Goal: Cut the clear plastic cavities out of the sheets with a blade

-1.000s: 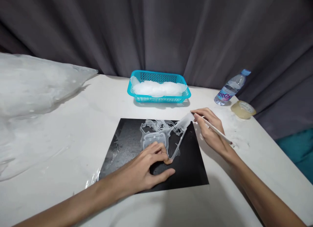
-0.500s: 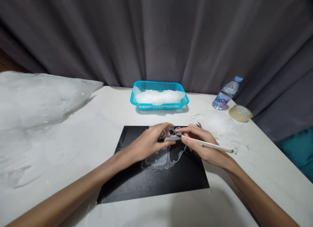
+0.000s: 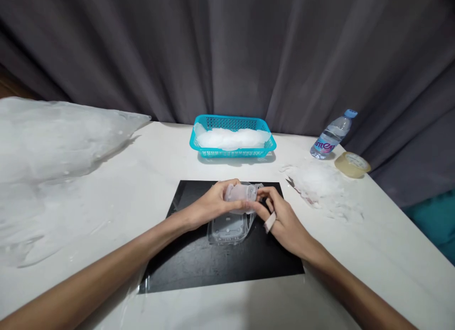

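A small translucent plastic piece [image 3: 242,193] is held between both hands over the black mat [image 3: 227,263]. My left hand [image 3: 215,202] grips its left side, thumb along the near edge. My right hand [image 3: 284,221] pinches its right side and also keeps a thin white-handled tool [image 3: 270,222] tucked in the fingers; the tool's tip is hidden. Under the hands, a clear moulded plastic tray [image 3: 227,227] lies on the mat, its far part covered by the hands.
Behind the mat stands a blue basket [image 3: 232,154] holding white fluffy material [image 3: 231,138]. A large bag of white stuff [image 3: 60,136] lies left. On the right are a water bottle [image 3: 330,137], a tape roll [image 3: 352,165], scissors [image 3: 297,190] and white fluff [image 3: 322,181].
The plastic piece has been raised and turned to face the camera. The white tool has swung from pointing right to a steep angle in my right hand, which moved slightly left, exposing the scissors.
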`<state>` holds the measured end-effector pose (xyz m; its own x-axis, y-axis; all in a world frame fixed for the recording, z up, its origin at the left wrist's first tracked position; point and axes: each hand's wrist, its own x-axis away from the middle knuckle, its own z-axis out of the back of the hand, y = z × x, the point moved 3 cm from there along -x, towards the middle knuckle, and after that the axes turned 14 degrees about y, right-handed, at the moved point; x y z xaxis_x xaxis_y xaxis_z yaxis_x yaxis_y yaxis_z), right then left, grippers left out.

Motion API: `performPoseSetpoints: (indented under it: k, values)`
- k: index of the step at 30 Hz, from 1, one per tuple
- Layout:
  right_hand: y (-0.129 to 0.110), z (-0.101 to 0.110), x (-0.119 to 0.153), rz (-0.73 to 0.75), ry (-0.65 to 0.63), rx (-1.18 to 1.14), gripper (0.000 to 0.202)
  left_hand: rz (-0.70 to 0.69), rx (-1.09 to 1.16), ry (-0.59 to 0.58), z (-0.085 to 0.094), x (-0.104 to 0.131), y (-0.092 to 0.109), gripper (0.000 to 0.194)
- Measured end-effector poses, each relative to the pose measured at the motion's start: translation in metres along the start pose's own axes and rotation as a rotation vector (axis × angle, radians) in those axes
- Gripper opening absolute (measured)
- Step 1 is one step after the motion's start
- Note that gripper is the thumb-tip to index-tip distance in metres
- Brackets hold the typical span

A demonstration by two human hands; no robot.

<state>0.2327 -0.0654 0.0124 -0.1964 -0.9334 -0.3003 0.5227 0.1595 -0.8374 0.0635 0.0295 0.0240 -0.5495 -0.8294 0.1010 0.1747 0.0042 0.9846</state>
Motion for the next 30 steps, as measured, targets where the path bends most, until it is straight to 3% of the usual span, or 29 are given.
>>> performPoseSetpoints:
  k: [6, 10, 14, 18, 25, 30]
  values:
    - [0.004, 0.001, -0.005, 0.034, -0.041, -0.036, 0.014, -0.028, -0.059, -0.028, 0.004, -0.002, 0.000, 0.038]
    - [0.007, 0.006, -0.008, 0.058, -0.068, 0.016, 0.018, -0.025, -0.094, -0.058, 0.006, -0.002, 0.000, 0.037]
    - [0.004, 0.004, -0.006, -0.027, -0.101, -0.094, 0.026, 0.011, -0.066, -0.032, 0.008, -0.003, -0.003, 0.041]
    - [0.002, 0.003, -0.006, -0.062, -0.106, -0.045, 0.021, 0.014, -0.063, -0.059, 0.008, -0.004, -0.003, 0.042]
    - [-0.002, 0.008, -0.006, 0.134, -0.125, 0.145, 0.011, 0.027, -0.029, -0.126, 0.008, -0.007, -0.006, 0.039]
    - [0.001, 0.005, -0.007, 0.413, 0.064, 0.416, 0.013, 0.016, -0.050, -0.177, 0.008, -0.005, -0.005, 0.022]
